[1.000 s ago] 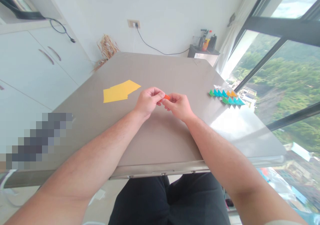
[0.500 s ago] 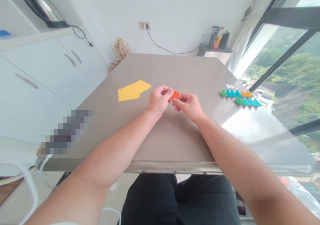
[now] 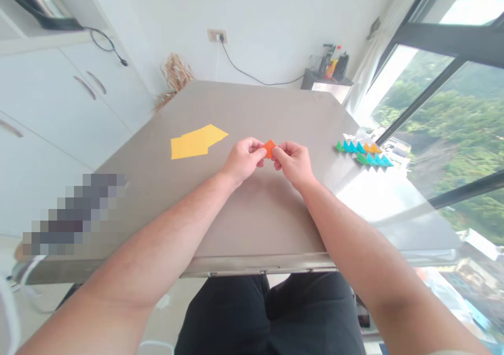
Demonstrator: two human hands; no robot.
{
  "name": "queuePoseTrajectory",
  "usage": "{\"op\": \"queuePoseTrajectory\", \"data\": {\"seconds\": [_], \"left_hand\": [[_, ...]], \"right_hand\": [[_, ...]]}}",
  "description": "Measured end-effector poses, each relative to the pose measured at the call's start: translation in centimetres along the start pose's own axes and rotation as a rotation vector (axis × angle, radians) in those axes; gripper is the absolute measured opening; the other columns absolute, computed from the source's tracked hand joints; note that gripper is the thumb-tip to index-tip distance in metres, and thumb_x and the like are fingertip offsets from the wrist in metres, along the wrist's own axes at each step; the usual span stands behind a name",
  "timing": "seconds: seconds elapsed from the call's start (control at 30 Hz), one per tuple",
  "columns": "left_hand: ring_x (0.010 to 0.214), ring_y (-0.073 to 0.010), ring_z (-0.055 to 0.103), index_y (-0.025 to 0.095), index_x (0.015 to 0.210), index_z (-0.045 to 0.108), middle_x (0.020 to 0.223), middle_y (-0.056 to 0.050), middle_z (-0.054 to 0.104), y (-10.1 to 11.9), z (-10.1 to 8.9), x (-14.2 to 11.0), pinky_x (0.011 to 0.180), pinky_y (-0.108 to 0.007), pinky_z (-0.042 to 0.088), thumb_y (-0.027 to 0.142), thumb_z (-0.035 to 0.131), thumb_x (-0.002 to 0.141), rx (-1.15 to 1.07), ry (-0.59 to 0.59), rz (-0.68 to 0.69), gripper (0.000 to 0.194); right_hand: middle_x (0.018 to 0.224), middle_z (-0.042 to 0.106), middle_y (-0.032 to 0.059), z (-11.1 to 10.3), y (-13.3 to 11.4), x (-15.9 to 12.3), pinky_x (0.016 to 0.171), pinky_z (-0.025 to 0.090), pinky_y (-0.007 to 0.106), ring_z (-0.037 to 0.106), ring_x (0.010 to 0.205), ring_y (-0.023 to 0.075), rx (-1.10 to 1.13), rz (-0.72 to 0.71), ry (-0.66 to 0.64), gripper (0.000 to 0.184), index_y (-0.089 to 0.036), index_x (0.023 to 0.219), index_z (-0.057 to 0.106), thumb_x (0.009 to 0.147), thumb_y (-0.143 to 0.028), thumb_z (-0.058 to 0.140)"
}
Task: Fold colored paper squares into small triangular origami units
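Note:
A small folded piece of orange paper (image 3: 270,148) is held up over the middle of the table, one corner pointing up. My left hand (image 3: 244,158) pinches its left corner between thumb and fingers. My right hand (image 3: 292,160) grips the right corner the same way, so both hands are closed on it. To the left of my hands, yellow paper sheets (image 3: 195,141) lie flat and overlapping. Off to the right stand two rows of small folded paper boats (image 3: 370,159) in green, blue and orange.
The grey-brown table (image 3: 252,103) has its front edge by my legs. A pixelated object (image 3: 74,213) lies at the left edge. Behind the table, a small cabinet (image 3: 326,82) carries bottles. A window (image 3: 444,97) runs along the right side, white cupboards (image 3: 79,97) along the left.
The orange paper has turned so a corner points up, and both hands now hold it by opposite sides. The whole view has shifted slightly, with the table things appearing farther left.

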State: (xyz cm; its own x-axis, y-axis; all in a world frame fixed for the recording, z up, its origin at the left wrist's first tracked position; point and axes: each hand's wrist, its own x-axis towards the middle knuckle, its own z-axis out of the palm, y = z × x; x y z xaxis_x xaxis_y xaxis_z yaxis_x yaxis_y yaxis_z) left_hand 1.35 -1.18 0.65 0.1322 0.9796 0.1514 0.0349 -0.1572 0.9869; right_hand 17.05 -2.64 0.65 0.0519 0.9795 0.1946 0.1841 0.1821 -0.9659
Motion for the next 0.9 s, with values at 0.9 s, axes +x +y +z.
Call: {"op": "queuePoseTrajectory", "data": {"seconds": [0.9], "left_hand": [[0.065,-0.012,0.06,0.017,0.077,0.07,0.076,-0.002,0.069,0.03,-0.18,0.26,0.063,-0.027,0.05,0.026,0.072,0.071,0.016,-0.063,-0.056,0.011]], "right_hand": [[0.063,0.051,-0.0034,-0.65,0.46,0.14,0.053,0.033,0.026,0.041,0.058,0.0101,-0.314,-0.091,-0.22,0.027,-0.02,0.068,0.053,0.085,-0.039,0.06]]}}
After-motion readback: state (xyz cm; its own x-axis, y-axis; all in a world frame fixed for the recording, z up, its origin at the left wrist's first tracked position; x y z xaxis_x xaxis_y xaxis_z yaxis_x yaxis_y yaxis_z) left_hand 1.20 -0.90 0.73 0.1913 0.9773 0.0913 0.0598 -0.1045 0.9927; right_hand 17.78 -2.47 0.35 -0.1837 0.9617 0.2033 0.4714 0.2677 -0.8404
